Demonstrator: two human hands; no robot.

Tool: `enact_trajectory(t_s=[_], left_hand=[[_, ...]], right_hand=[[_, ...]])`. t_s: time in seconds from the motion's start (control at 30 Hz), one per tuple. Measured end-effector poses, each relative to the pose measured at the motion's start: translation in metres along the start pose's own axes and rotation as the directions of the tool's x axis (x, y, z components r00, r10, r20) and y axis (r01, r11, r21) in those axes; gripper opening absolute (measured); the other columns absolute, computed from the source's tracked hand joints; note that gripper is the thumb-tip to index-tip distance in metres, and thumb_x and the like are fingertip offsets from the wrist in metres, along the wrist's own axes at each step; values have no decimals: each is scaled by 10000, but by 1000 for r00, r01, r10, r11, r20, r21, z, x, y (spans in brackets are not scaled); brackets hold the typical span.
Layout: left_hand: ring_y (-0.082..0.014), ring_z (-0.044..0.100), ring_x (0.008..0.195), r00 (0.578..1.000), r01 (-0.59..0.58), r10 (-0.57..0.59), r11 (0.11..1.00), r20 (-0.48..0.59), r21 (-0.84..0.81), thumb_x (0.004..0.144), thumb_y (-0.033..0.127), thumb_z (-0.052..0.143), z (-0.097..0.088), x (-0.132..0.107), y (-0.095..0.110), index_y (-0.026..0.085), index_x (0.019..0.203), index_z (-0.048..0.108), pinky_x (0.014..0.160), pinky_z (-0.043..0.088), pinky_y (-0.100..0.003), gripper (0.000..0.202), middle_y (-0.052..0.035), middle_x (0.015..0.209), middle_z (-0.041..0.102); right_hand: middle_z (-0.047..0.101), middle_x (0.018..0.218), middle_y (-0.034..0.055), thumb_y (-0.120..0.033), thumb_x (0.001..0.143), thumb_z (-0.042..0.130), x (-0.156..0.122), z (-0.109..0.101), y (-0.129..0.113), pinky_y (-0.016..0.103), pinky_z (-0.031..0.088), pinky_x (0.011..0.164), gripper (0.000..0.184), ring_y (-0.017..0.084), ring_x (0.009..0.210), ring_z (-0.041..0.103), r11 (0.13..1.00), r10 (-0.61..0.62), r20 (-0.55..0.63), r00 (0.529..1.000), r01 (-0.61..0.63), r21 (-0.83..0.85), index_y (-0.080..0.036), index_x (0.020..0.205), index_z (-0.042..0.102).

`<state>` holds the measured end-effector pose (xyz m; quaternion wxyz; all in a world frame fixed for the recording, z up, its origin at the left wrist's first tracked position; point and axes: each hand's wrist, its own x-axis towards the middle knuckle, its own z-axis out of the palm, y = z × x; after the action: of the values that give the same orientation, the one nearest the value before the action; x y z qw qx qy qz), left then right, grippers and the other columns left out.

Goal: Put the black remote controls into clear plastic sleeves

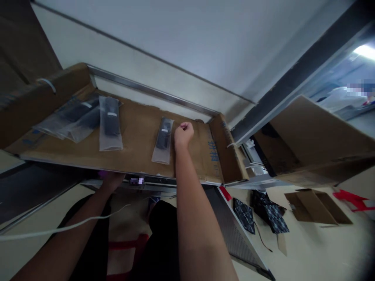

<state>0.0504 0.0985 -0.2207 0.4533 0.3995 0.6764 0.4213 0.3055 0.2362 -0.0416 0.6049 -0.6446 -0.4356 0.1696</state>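
Observation:
My right hand (pixel 184 134) is over a cardboard-lined tray (pixel 137 128), its fingers curled into a loose fist with nothing showing in them. Just left of it lies a frosted plastic bag (pixel 162 140) holding a dark oblong item with a small white strip. Another such bag (pixel 110 123) lies further left, beside several overlapping bags (pixel 73 119) in the tray's left part. Below the tray's front edge is my left hand (pixel 114 179); its fingers are hidden under the edge, near a blurred purple patch.
Cardboard walls (pixel 228 148) edge the tray's sides, with a pale panel behind. A white cable (pixel 73 225) crosses over my left forearm. A red stool (pixel 124 246) is between my legs. At right are a large carton (pixel 319 140), dark patterned pieces (pixel 269 214) and an open box (pixel 319 207).

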Motion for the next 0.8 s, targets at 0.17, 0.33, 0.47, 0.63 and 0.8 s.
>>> enact_trajectory(t_s=[0.17,0.33,0.47,0.63,0.8], left_hand=[[-204,676,657,970,220,-242,928,-38,-301,743,239,688,-23,-42,29,170,790,611,635,600,-329,114,-42,717,685],[-126,640,617,938,287,-345,727,31,-624,646,83,661,-49,-72,51,178,835,660,589,574,-219,211,11,767,700],[-117,613,608,948,262,-314,698,44,-666,608,91,656,-54,-75,55,189,804,655,616,564,-231,219,23,755,681],[-274,701,857,975,-36,60,993,213,-117,647,290,687,-25,-62,30,219,884,714,797,574,-380,249,-77,955,759],[-359,683,1128,837,-479,262,776,480,411,642,213,602,10,-40,10,224,1044,711,1060,463,-471,416,-127,1146,762]], right_hand=[[487,709,-49,-77,671,457,-11,-11,0,241,383,698,158,136,682,482,996,2,83,997,-10,92,-217,736,489],[516,712,-44,-87,651,463,-25,-26,0,236,401,702,166,145,704,508,991,37,151,988,-55,118,-223,740,501],[532,708,-42,-112,623,471,-38,-42,-1,233,425,669,182,150,686,538,966,112,210,971,-156,205,-226,761,505],[524,681,-54,-154,601,457,-52,-63,0,228,451,596,204,140,607,549,948,154,220,963,-207,243,-227,785,504],[520,667,-65,-180,589,456,-56,-69,-2,212,451,544,212,122,561,547,931,201,203,958,-252,264,-230,793,481]])
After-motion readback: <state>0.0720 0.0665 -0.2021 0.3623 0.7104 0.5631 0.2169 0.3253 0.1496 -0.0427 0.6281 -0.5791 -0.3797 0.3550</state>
